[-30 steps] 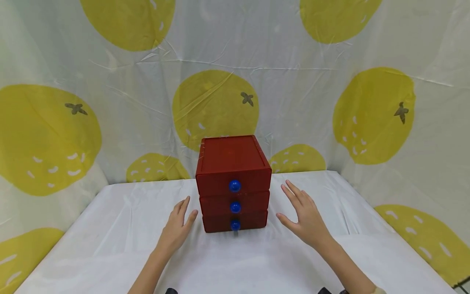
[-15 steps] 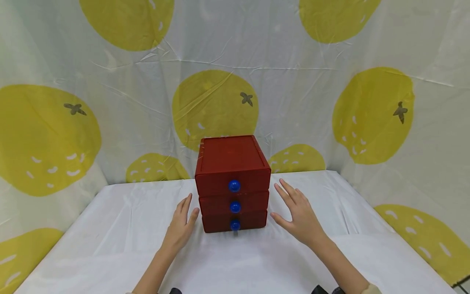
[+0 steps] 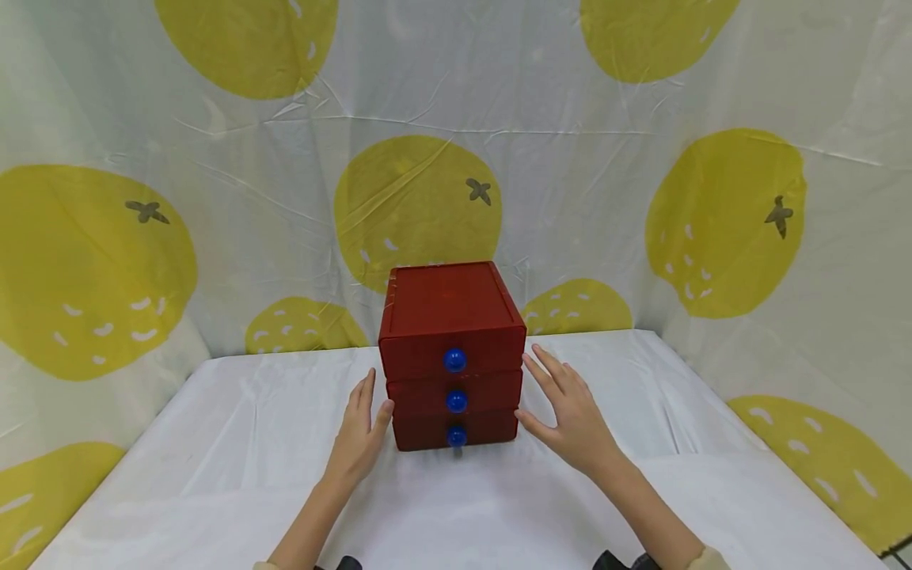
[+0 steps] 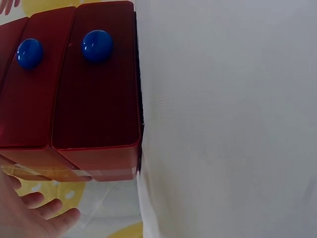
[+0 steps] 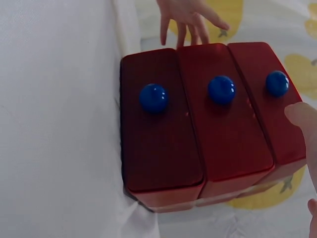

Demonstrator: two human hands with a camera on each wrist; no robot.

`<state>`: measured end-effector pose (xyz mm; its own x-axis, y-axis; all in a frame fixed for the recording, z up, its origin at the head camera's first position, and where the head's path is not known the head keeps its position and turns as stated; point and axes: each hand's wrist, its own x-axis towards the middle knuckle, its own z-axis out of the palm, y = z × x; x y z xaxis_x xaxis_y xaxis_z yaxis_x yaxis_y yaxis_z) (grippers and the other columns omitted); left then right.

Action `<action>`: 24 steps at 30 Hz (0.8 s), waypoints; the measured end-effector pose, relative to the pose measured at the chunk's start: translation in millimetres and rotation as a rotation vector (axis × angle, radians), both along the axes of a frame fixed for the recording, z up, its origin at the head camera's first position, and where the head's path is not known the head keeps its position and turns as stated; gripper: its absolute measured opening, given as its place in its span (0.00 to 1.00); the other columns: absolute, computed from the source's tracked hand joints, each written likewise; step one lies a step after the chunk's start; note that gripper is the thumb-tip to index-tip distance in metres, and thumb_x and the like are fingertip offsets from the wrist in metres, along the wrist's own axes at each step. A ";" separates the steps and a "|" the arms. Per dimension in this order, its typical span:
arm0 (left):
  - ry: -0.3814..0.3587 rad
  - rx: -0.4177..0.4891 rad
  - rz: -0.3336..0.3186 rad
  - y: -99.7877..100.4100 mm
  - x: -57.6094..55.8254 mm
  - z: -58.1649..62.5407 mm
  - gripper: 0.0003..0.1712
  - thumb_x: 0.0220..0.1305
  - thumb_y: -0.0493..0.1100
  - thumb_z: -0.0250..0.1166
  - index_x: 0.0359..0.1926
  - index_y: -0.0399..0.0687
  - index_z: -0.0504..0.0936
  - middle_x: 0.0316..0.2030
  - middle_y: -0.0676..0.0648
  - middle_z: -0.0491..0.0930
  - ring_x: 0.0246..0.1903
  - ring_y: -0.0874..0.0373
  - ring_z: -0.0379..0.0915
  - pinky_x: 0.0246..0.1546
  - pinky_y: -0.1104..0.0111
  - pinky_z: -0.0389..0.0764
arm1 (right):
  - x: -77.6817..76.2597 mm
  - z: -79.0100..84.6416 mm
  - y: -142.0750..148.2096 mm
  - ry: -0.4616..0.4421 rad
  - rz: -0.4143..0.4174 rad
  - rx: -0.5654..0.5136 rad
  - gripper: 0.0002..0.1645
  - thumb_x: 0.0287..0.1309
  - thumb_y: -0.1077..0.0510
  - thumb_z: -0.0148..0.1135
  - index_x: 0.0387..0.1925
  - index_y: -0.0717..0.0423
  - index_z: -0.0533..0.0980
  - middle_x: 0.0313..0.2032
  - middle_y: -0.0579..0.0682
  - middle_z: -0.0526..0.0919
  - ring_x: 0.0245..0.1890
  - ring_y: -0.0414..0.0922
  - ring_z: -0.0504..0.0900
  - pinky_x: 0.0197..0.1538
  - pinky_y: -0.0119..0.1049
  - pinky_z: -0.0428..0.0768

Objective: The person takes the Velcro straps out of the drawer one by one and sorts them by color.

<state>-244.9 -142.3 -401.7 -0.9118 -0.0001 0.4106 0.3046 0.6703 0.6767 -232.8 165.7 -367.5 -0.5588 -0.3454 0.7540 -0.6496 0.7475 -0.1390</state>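
Observation:
A red box of three stacked drawers (image 3: 452,305) stands upright, each drawer front bearing a round blue knob (image 3: 455,360). All the drawers are closed. My left hand (image 3: 359,435) is at the box's left side, fingers spread and pointing forward, its thumb tip close by the lower drawers. On the other side, my right hand (image 3: 573,416) has its fingers extended, thumb and fingertips near the right edge. Neither hand holds anything. In the left wrist view the left hand (image 4: 37,213) shows beside the box's side wall. The right wrist view has the right thumb (image 5: 302,115) overlapping one drawer front.
White cloth (image 3: 456,514) covers the table under the box. Behind and around it hangs a pale curtain (image 3: 570,182) printed with big yellow fruit. Black wrist straps (image 3: 620,560) show at the lower edge of the head view.
Both hands have drawn inward toward the box, the left one moving right and slightly forward, the right one moving left. The drawer box has stayed in place.

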 end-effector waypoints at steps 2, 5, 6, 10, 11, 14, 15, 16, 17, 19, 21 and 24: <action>-0.013 0.005 0.005 1.9 0.0 0.0 0.36 0.66 0.57 0.46 0.71 0.53 0.46 0.66 0.40 0.53 0.66 0.42 0.50 0.59 0.43 0.58 | 0.6 0.6 -1.7 -0.008 0.002 0.006 0.41 0.57 0.35 0.49 0.66 0.51 0.58 0.66 0.53 0.60 0.63 0.50 0.61 0.60 0.56 0.60; -0.041 0.017 0.006 4.5 0.2 0.7 0.37 0.66 0.58 0.45 0.71 0.54 0.45 0.67 0.41 0.52 0.67 0.43 0.49 0.59 0.43 0.57 | 1.4 1.2 -3.7 -0.017 -0.002 0.014 0.41 0.56 0.37 0.52 0.66 0.51 0.57 0.66 0.54 0.59 0.63 0.51 0.61 0.60 0.56 0.61; -0.050 0.019 0.005 5.1 0.4 1.2 0.38 0.66 0.59 0.45 0.71 0.54 0.44 0.67 0.41 0.51 0.67 0.44 0.48 0.59 0.43 0.57 | 1.6 1.6 -4.3 -0.020 -0.002 0.016 0.41 0.56 0.37 0.53 0.66 0.51 0.57 0.66 0.54 0.59 0.63 0.51 0.61 0.60 0.57 0.61; -0.049 0.035 -0.004 6.9 0.0 2.4 0.37 0.66 0.58 0.45 0.71 0.54 0.44 0.68 0.42 0.49 0.68 0.44 0.45 0.61 0.43 0.55 | 0.2 4.0 -7.4 -0.018 -0.004 0.028 0.41 0.56 0.37 0.52 0.67 0.50 0.57 0.67 0.54 0.57 0.63 0.51 0.61 0.60 0.57 0.61; -0.047 0.037 -0.008 7.4 -0.5 2.5 0.37 0.66 0.58 0.45 0.71 0.54 0.44 0.69 0.42 0.48 0.68 0.44 0.45 0.61 0.43 0.55 | -0.3 4.8 -8.4 -0.015 -0.004 0.030 0.41 0.57 0.36 0.51 0.67 0.50 0.56 0.67 0.53 0.57 0.63 0.51 0.61 0.61 0.57 0.61; -0.045 0.051 -0.023 9.0 -1.5 2.7 0.37 0.66 0.58 0.44 0.71 0.54 0.43 0.69 0.43 0.47 0.68 0.44 0.43 0.62 0.44 0.53 | -2.3 7.1 -12.1 0.001 0.004 0.030 0.40 0.58 0.37 0.50 0.67 0.50 0.57 0.67 0.52 0.58 0.63 0.50 0.62 0.61 0.55 0.60; -0.048 0.061 -0.025 9.7 -1.4 2.8 0.37 0.66 0.58 0.45 0.71 0.55 0.43 0.69 0.43 0.47 0.69 0.45 0.43 0.62 0.44 0.53 | -2.9 7.7 -13.5 0.007 0.010 0.027 0.40 0.58 0.37 0.50 0.67 0.50 0.57 0.66 0.52 0.59 0.63 0.50 0.63 0.61 0.55 0.60; -0.048 0.067 -0.025 10.2 -1.3 2.6 0.37 0.66 0.58 0.45 0.71 0.55 0.43 0.69 0.44 0.47 0.69 0.45 0.43 0.62 0.44 0.53 | -3.3 8.4 -15.0 0.010 0.016 0.025 0.39 0.58 0.37 0.50 0.67 0.51 0.57 0.66 0.52 0.60 0.63 0.50 0.63 0.62 0.54 0.60; -0.041 0.070 -0.027 10.8 -1.1 2.4 0.37 0.66 0.57 0.45 0.71 0.54 0.44 0.69 0.43 0.47 0.68 0.44 0.44 0.62 0.44 0.53 | -3.7 8.9 -16.5 0.014 0.021 0.024 0.39 0.59 0.38 0.50 0.67 0.51 0.57 0.66 0.52 0.61 0.62 0.49 0.64 0.62 0.53 0.59; -0.033 0.087 -0.027 12.1 -0.3 2.4 0.36 0.66 0.56 0.45 0.71 0.54 0.45 0.69 0.43 0.48 0.68 0.44 0.45 0.62 0.44 0.52 | -4.1 9.9 -19.2 0.018 0.034 0.020 0.39 0.59 0.39 0.51 0.66 0.51 0.57 0.65 0.53 0.61 0.62 0.50 0.64 0.62 0.53 0.60; -0.023 0.105 -0.030 13.8 -0.1 2.7 0.36 0.67 0.56 0.46 0.71 0.53 0.45 0.69 0.43 0.49 0.68 0.44 0.45 0.63 0.44 0.52 | -4.5 10.7 -21.4 0.024 0.048 0.016 0.38 0.58 0.41 0.53 0.66 0.51 0.58 0.65 0.54 0.62 0.61 0.51 0.65 0.61 0.53 0.61; -0.025 0.133 -0.045 16.8 -0.6 3.9 0.36 0.67 0.56 0.45 0.71 0.53 0.45 0.69 0.44 0.48 0.69 0.45 0.44 0.63 0.45 0.50 | -4.9 12.4 -24.2 0.036 0.057 0.014 0.41 0.54 0.47 0.61 0.66 0.52 0.58 0.65 0.55 0.61 0.60 0.53 0.65 0.59 0.54 0.64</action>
